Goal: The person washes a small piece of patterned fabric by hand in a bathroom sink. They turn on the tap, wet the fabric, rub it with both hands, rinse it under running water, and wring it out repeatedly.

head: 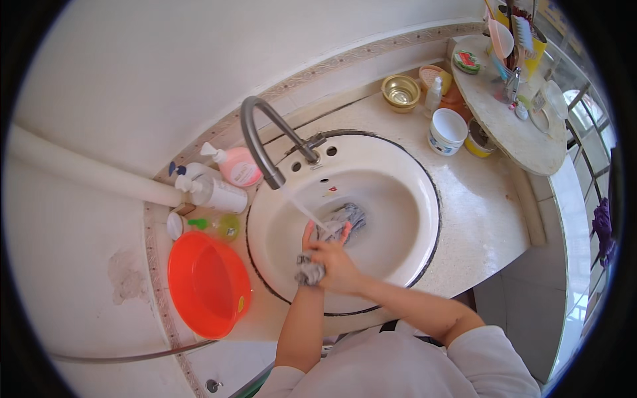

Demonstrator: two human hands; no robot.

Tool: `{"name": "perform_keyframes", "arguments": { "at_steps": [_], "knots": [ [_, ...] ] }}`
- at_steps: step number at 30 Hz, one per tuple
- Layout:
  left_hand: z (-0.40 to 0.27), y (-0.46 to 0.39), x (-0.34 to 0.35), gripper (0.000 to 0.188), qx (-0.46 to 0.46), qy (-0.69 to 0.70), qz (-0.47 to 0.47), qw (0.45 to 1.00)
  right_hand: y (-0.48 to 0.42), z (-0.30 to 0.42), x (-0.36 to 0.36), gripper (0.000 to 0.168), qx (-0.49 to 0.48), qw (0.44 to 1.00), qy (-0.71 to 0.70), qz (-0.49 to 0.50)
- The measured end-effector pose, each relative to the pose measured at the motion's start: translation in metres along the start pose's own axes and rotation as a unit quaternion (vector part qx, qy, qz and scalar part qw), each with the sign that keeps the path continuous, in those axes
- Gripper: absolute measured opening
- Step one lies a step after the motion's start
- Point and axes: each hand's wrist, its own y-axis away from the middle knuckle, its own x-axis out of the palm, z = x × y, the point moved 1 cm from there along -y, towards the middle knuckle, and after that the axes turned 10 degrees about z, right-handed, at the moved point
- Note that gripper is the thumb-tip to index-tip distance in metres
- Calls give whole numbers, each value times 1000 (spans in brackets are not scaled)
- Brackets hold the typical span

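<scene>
A grey wet cloth (351,216) lies in the white oval washbasin (423,214), partly under and between my hands. Water runs from the curved metal faucet (261,144) onto the cloth at my fingers. My left hand (308,239) is low in the basin with its fingers pointing up, largely covered by the other hand and cloth. Crossing over it, my right hand (338,268) has its fingers curled on the fabric. A bunched grey part of the cloth (309,270) sits at my left wrist, beside the right hand. Whether the two grey portions are one piece is hidden.
An orange-red plastic basin (209,286) stands left of the sink. Behind it are pump bottles, including a pink one (241,166). Gold bowls (400,93) and a white tub (448,130) stand at the back right, near a raised shelf (537,149) holding brushes and cups.
</scene>
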Motion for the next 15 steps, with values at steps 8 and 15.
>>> {"name": "perform_keyframes", "arguments": {
  "at_steps": [8,15],
  "knots": [
    [26,-28,-41,33,122,-141,-278,942,-20,-81,-19,22,288,957,23,-35],
    [-12,-2,-128,29,39,-78,-43,995,-3,-17,0,19,53,974,147,-161]
  ]
}}
